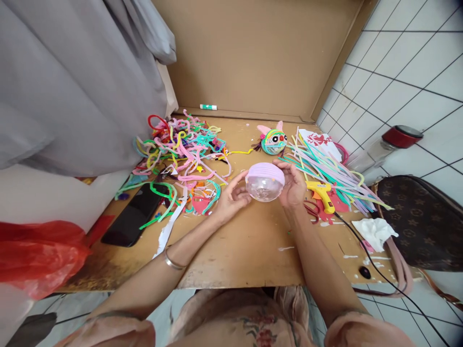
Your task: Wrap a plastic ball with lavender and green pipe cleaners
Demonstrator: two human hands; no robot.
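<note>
Between my two hands sits a clear plastic ball (264, 189), its upper part wrapped in rows of lilac pipe cleaner. My left hand (231, 196) holds its left side, thumb and fingers curved against it. On the opposite side my right hand (293, 185) cups the ball, with some fingers hidden behind it. Just beyond stands a decorated ball (274, 141) wrapped in coloured pipe cleaners, with pink ears, round eyes and a red nose. To the right of my right hand lies a yellow hot glue gun (323, 195).
A tangled heap of pipe cleaners (184, 144) covers the back left, near a black phone (135, 217). Straight pipe cleaners (325, 166) lie at right, beside red-handled scissors (311, 211), a crumpled tissue (375, 233) and a brown bag (415, 221). The glue gun's cord (376, 277) crosses the right edge.
</note>
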